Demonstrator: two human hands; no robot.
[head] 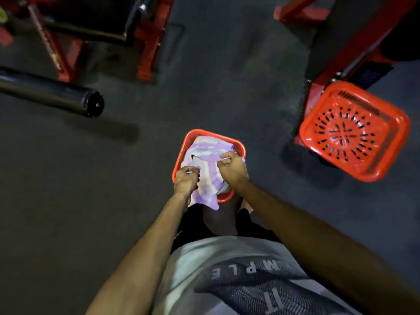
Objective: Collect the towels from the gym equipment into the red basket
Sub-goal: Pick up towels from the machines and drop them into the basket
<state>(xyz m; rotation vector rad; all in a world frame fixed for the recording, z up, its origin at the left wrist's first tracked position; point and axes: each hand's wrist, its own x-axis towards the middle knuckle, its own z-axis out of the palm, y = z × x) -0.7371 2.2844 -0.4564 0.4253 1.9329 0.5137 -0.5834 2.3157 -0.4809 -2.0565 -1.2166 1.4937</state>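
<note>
left hand [185, 179] grips purple striped towel [210, 176] at red basket's [238, 148] near-left rim | right hand [231, 167] pinches it, fingers curled, at right rim | towel fills basket, overhangs near edge | second red basket [354, 130] far right on floor [216, 87]

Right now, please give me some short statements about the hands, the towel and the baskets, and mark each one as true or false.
1. Both hands, left hand and right hand, hold the purple towel. True.
2. The towel lies on the floor beside the basket. False: it is in the red basket, one end hanging over the near rim.
3. The second red basket on the right has nothing in it. True.
4. The black roller lies inside the second basket. False: it is far to the left.
</note>
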